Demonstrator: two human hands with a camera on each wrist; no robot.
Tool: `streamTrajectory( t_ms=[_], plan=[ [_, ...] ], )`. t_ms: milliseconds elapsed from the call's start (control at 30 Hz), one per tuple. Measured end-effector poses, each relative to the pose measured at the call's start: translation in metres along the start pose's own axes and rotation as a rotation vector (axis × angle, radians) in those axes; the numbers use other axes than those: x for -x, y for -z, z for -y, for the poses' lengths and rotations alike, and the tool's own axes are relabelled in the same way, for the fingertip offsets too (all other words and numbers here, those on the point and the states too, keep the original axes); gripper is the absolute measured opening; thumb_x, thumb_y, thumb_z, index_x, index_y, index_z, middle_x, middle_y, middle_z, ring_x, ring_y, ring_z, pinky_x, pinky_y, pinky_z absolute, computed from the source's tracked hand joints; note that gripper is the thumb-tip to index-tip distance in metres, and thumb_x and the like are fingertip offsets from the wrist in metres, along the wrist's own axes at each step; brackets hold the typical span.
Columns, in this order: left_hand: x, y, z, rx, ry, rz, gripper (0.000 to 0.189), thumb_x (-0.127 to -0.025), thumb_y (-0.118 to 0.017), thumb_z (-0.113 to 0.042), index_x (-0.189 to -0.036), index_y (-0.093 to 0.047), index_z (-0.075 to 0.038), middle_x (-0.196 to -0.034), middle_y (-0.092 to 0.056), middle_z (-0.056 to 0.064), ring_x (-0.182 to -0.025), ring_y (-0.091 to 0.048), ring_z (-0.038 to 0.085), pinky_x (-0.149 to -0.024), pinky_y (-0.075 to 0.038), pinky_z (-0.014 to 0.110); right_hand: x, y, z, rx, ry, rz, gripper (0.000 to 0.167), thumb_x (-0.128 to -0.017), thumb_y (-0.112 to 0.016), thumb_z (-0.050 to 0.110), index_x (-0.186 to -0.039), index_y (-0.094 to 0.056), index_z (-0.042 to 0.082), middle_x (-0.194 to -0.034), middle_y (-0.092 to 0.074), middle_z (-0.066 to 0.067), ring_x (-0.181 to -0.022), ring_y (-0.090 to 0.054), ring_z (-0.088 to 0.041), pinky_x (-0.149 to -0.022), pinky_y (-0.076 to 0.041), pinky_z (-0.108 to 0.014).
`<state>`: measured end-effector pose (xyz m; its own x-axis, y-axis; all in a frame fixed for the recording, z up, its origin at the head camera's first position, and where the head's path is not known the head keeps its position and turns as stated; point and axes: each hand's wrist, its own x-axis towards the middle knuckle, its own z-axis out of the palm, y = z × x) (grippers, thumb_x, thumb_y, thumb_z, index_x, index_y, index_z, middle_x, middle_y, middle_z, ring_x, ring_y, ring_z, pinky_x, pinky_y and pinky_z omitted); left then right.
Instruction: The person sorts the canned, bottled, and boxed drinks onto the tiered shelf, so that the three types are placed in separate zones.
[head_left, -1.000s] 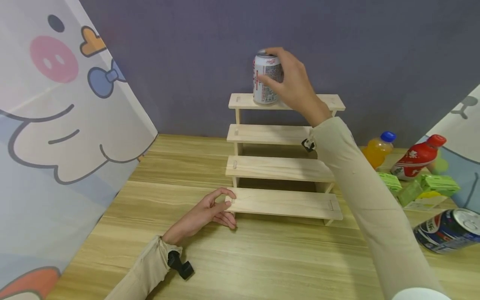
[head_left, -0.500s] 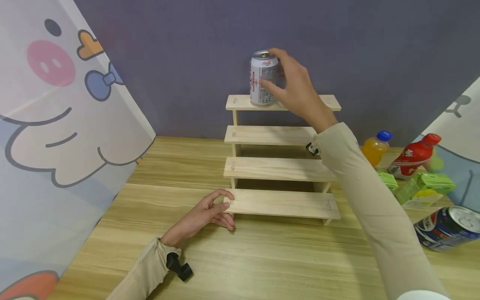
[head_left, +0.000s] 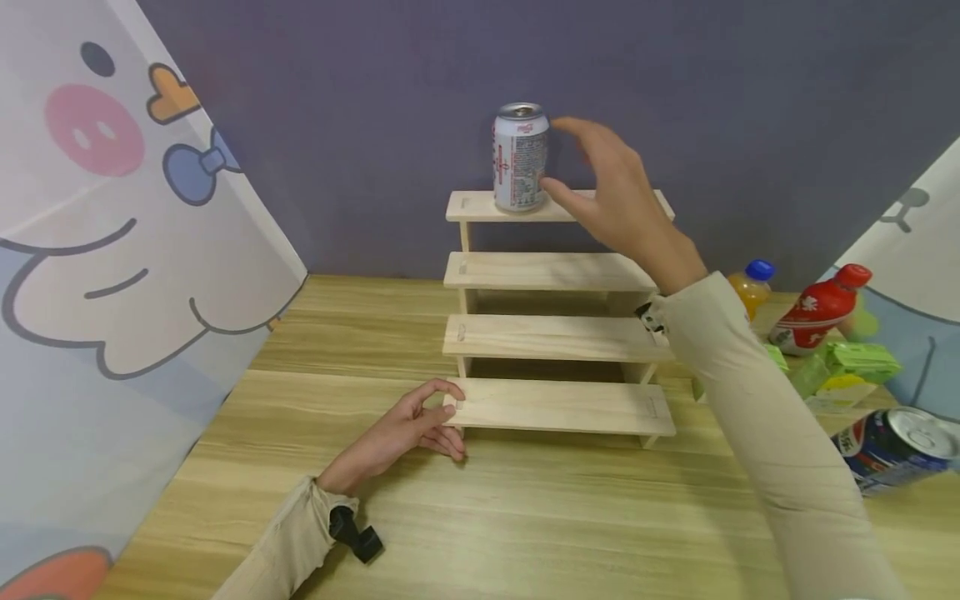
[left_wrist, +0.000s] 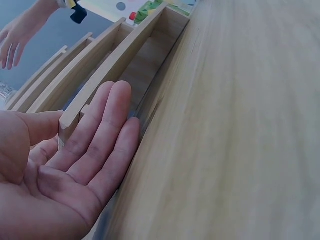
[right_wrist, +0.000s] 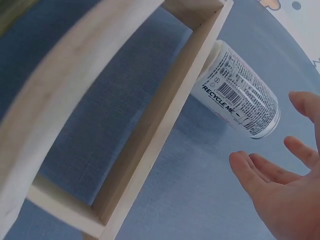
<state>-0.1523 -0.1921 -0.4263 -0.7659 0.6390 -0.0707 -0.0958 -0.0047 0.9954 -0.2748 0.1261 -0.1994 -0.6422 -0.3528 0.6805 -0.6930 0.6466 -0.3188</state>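
Note:
A white and silver soda can [head_left: 519,160] stands upright on the top step of a four-level wooden display rack [head_left: 558,407], left of its middle. Just right of the can, my right hand [head_left: 622,192] is apart from it, thumb and fingers spread. The right wrist view shows a gap between the fingers and the can [right_wrist: 240,92]. My left hand [head_left: 408,429] pinches the left end of the lowest step. In the left wrist view the thumb and index finger of that hand [left_wrist: 75,170] are at the step's end, the other fingers stretched out below.
To the right on the wooden table [head_left: 480,517] are an orange drink bottle with a blue cap [head_left: 752,287], a red bottle [head_left: 819,312], green cartons [head_left: 855,367] and a dark blue Pepsi can [head_left: 892,450]. A grey wall [head_left: 375,150] rises behind the rack.
My right hand has let go of the white can and drawn back to the right. The can stays on the top step. My left hand keeps its place on the rack.

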Motion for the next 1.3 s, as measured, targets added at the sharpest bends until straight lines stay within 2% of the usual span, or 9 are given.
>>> streamTrajectory(
  t_ms=[233,500,733,1033,1300],
  plan=[
    [0.0,0.001,0.0,-0.007,-0.009,0.007,0.03,-0.109,-0.044,-0.019,-0.135,-0.041,-0.006,-0.091,-0.071,0.028,-0.084,-0.072,0.039,-0.081,-0.059,0.054,0.019,0.007,0.001,0.041,0.079,-0.009,0.057,-0.095,-0.069,0.026,-0.145,-0.048,0.007,-0.146,-0.05,-0.009,-0.139,-0.041,-0.022,-0.118,-0.03,-0.036],
    [0.0,0.0,0.0,0.002,-0.008,0.02,0.03,-0.109,-0.044,-0.018,-0.135,-0.04,-0.004,-0.091,-0.071,0.027,-0.083,-0.073,0.037,-0.081,-0.059,0.053,0.038,0.032,0.002,0.101,0.096,-0.071,0.053,-0.095,-0.069,0.021,-0.143,-0.05,0.006,-0.145,-0.051,-0.012,-0.138,-0.042,-0.026,-0.117,-0.031,-0.04],
    [0.001,-0.001,-0.002,-0.006,-0.003,0.013,0.031,-0.109,-0.044,-0.021,-0.135,-0.041,-0.007,-0.091,-0.072,0.027,-0.084,-0.073,0.038,-0.081,-0.059,0.053,0.058,0.052,0.002,0.144,0.09,-0.105,0.054,-0.093,-0.071,0.018,-0.142,-0.052,0.006,-0.146,-0.049,-0.016,-0.139,-0.039,-0.032,-0.117,-0.031,-0.048],
    [0.001,-0.001,0.0,0.0,-0.007,0.011,0.032,-0.109,-0.044,-0.021,-0.136,-0.04,-0.005,-0.092,-0.071,0.03,-0.084,-0.072,0.041,-0.082,-0.058,0.055,0.092,0.06,0.002,0.186,0.074,-0.064,0.056,-0.09,-0.075,0.014,-0.141,-0.053,0.006,-0.146,-0.047,-0.02,-0.137,-0.039,-0.039,-0.113,-0.033,-0.055],
    [0.001,0.001,0.001,0.002,-0.014,0.016,0.031,-0.109,-0.043,-0.02,-0.135,-0.039,-0.004,-0.09,-0.071,0.027,-0.084,-0.072,0.04,-0.082,-0.058,0.055,0.119,0.065,0.001,0.233,0.106,-0.041,0.058,-0.084,-0.078,0.008,-0.138,-0.055,0.004,-0.143,-0.049,-0.023,-0.134,-0.041,-0.043,-0.11,-0.037,-0.056]
  ],
)
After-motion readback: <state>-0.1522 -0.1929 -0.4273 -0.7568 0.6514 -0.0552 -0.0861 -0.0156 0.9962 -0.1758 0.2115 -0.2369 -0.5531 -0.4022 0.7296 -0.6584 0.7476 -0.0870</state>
